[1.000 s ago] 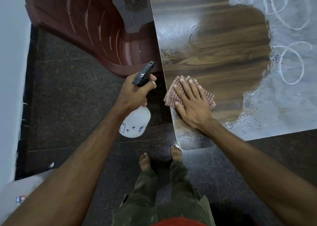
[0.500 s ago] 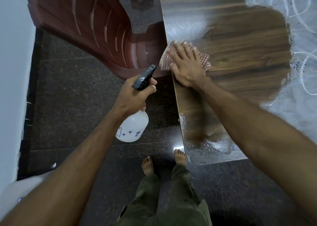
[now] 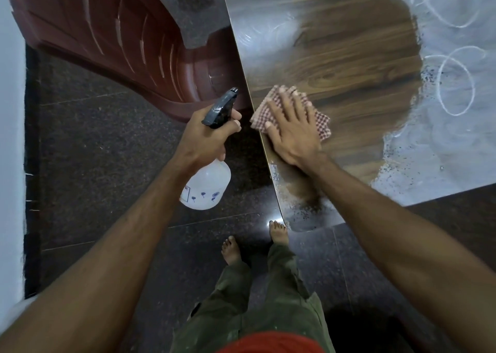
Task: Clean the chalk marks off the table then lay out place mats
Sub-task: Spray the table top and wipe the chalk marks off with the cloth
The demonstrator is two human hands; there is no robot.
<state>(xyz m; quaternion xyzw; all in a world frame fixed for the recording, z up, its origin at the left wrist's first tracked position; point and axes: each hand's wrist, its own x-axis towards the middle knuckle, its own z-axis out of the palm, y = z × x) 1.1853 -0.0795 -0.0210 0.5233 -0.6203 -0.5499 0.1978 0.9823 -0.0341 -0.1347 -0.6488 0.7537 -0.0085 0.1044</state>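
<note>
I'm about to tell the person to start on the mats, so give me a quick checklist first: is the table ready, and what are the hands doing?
1. Chalk marks gone: not ok, white rings and haze cover the right of the table.
2. Near corner wiped: not ok, a speckled film lies there.
3. Cloth under control: ok, the right hand presses it flat near the table's left edge.
4. Spray bottle secure: ok, the left hand grips it off the table, over the floor.
5. Mats at hand: cannot tell, none in view.
</note>
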